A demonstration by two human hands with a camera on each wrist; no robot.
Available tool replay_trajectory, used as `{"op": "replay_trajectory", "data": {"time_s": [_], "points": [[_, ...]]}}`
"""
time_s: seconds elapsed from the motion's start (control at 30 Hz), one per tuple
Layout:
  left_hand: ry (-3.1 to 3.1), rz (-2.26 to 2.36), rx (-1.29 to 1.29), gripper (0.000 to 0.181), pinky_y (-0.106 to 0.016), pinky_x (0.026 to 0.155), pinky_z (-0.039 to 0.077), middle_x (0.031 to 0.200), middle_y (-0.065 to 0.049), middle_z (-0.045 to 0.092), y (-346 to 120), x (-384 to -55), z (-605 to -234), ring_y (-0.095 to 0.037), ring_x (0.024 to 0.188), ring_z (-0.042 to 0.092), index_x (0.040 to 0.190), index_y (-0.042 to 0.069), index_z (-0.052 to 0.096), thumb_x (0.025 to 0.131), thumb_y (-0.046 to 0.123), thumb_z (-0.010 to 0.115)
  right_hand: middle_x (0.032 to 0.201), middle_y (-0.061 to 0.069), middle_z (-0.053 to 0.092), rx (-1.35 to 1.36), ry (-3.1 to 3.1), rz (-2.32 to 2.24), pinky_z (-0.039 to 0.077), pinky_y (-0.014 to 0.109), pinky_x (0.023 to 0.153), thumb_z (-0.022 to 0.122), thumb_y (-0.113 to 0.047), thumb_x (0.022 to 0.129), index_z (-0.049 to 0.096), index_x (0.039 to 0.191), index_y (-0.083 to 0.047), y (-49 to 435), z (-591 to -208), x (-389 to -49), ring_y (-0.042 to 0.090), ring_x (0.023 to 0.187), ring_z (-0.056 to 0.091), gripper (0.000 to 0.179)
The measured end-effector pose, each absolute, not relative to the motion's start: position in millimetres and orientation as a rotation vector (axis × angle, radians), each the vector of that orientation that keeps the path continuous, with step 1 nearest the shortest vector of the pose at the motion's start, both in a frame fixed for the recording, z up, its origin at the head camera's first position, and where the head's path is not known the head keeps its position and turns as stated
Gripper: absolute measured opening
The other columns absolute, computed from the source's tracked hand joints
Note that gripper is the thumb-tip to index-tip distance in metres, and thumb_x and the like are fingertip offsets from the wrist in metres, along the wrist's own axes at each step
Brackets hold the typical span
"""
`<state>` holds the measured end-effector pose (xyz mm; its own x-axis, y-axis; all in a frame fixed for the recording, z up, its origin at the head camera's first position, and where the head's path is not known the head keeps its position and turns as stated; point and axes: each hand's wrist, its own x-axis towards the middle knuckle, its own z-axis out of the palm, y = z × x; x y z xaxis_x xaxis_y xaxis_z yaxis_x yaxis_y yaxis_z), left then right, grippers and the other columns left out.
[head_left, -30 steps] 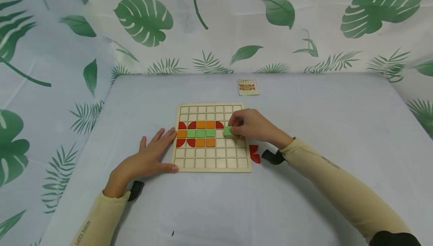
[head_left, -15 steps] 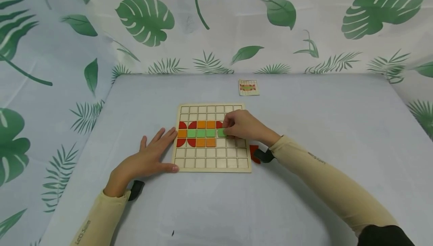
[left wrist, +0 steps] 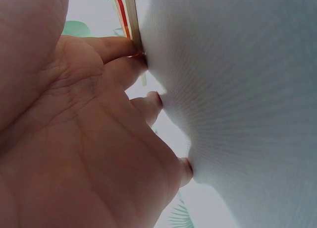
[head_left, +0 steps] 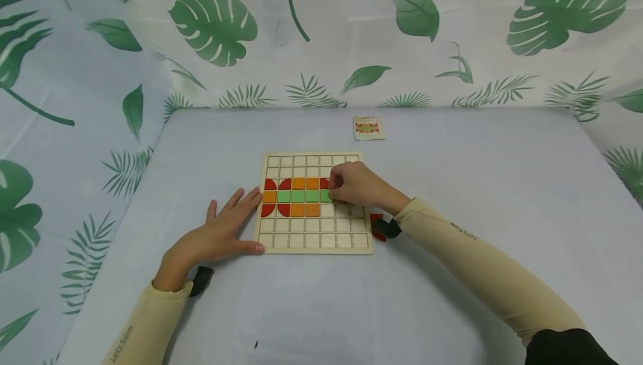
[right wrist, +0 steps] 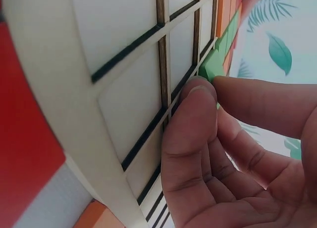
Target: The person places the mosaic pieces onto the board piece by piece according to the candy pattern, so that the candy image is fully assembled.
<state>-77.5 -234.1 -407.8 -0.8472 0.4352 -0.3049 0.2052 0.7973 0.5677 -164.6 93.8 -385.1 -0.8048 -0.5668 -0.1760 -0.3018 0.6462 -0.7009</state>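
Observation:
A wooden grid board (head_left: 313, 242) lies on the table, with a pattern of red quarter-round, orange square and green square tiles in its middle rows. My right hand (head_left: 359, 186) pinches a green square tile (head_left: 325, 195) between thumb and fingertips, at the right end of the green row. In the right wrist view this green tile (right wrist: 212, 65) sits at the grid cell, partly behind the fingertips; whether it lies fully flat I cannot tell. My left hand (head_left: 213, 236) rests on the table with spread fingers, its fingertips and thumb touching the board's left edge.
A small pattern card (head_left: 369, 128) lies behind the board. Red pieces (head_left: 377, 221) lie just off the board's right edge, partly hidden by the black wrist device (head_left: 388, 228). An orange piece (right wrist: 100, 217) also shows beside the board in the right wrist view.
My right hand has carried the green tile leftward and down, to the cell beside the other green tiles. The left hand has stayed at the board's left edge.

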Motion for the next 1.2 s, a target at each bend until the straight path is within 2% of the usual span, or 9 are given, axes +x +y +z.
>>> {"op": "replay_trajectory", "data": {"time_s": [0.33, 0.53, 0.67, 0.93, 1.03, 1.2], "points": [[2.56, 0.742, 0.463, 0.111, -0.075, 0.118, -0.013, 0.178, -0.015, 0.016, -232.5, -77.8, -407.6, -0.042, 0.163, -0.001, 0.171, 0.006, 0.022, 0.089, 0.041, 0.088, 0.079, 0.005, 0.065, -0.71, 2.532, -0.919, 0.049, 0.033, 0.067, 0.074, -0.002, 0.094, 0.065, 0.089, -0.006, 92.3, -386.3, -165.8, 0.019, 0.068, 0.057, 0.011], [2.545, 0.761, 0.47, 0.11, -0.075, 0.117, -0.014, 0.178, -0.014, 0.014, -231.4, -76.8, -406.5, -0.042, 0.163, -0.002, 0.171, 0.005, 0.021, 0.09, 0.041, 0.087, 0.089, 0.005, 0.07, -0.732, 2.487, -0.963, 0.052, 0.036, 0.076, 0.075, -0.006, 0.098, 0.069, 0.1, -0.004, 101.8, -386.3, -163.2, 0.021, 0.08, 0.061, 0.006], [2.548, 0.756, 0.475, 0.11, -0.076, 0.117, -0.013, 0.178, -0.015, 0.014, -231.1, -76.6, -404.3, -0.043, 0.163, -0.002, 0.171, 0.005, 0.022, 0.09, 0.041, 0.087, 0.097, 0.003, 0.073, -0.742, 2.425, -1.031, 0.055, 0.038, 0.085, 0.074, -0.009, 0.101, 0.071, 0.109, -0.005, 114.3, -382.7, -156.8, 0.021, 0.09, 0.065, 0.01], [2.555, 0.754, 0.469, 0.111, -0.076, 0.117, -0.013, 0.178, -0.015, 0.015, -232.1, -76.4, -404.3, -0.044, 0.163, -0.001, 0.171, 0.006, 0.021, 0.089, 0.042, 0.088, 0.103, 0.0, 0.074, -0.764, 2.39, -1.143, 0.057, 0.04, 0.091, 0.072, -0.01, 0.102, 0.072, 0.114, -0.004, 138.0, -378.6, -139.1, 0.019, 0.099, 0.07, 0.013], [2.553, 0.758, 0.47, 0.112, -0.076, 0.117, -0.013, 0.178, -0.015, 0.015, -231.5, -76.5, -404.8, -0.044, 0.163, -0.001, 0.171, 0.006, 0.022, 0.089, 0.043, 0.088, 0.102, -0.001, 0.074, -0.757, 2.424, -1.154, 0.058, 0.038, 0.088, 0.073, -0.009, 0.101, 0.072, 0.113, -0.004, 146.1, -378.5, -133.2, 0.018, 0.097, 0.07, 0.013], [2.555, 0.756, 0.477, 0.111, -0.076, 0.117, -0.013, 0.178, -0.016, 0.015, -231.0, -76.4, -404.7, -0.044, 0.162, -0.001, 0.171, 0.005, 0.022, 0.089, 0.042, 0.088, 0.093, -0.002, 0.071, -0.745, 2.474, -1.149, 0.055, 0.035, 0.074, 0.076, -0.009, 0.099, 0.073, 0.112, -0.004, 157.9, -378.4, -125.4, 0.019, 0.085, 0.065, 0.014]]}}
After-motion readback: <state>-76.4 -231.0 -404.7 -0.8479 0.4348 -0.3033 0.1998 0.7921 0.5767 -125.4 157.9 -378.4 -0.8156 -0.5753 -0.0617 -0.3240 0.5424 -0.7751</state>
